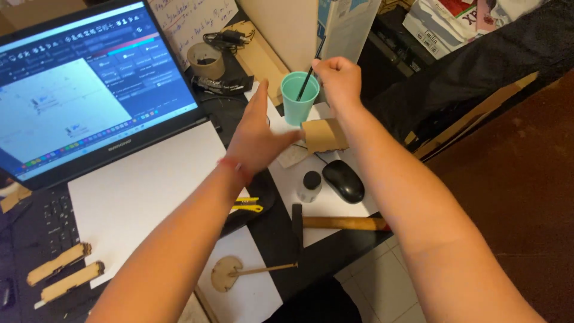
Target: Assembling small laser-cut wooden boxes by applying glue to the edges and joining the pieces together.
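My right hand (338,79) pinches a thin dark stick (308,76) that dips into a teal plastic cup (298,98) at the back of the desk. My left hand (256,134) reaches forward with fingers straight, and its fingertips touch a small brown cardboard piece (324,135) just below the cup. Whether the left hand grips that piece is unclear. A red band sits on my left wrist.
An open laptop (89,90) with a white sheet (140,191) over its keyboard is at left. A black mouse (343,180), a small capped bottle (310,186), a hammer (341,223), a tape roll (206,60), a wooden disc on a stick (230,273) and cardboard strips (63,272) lie around.
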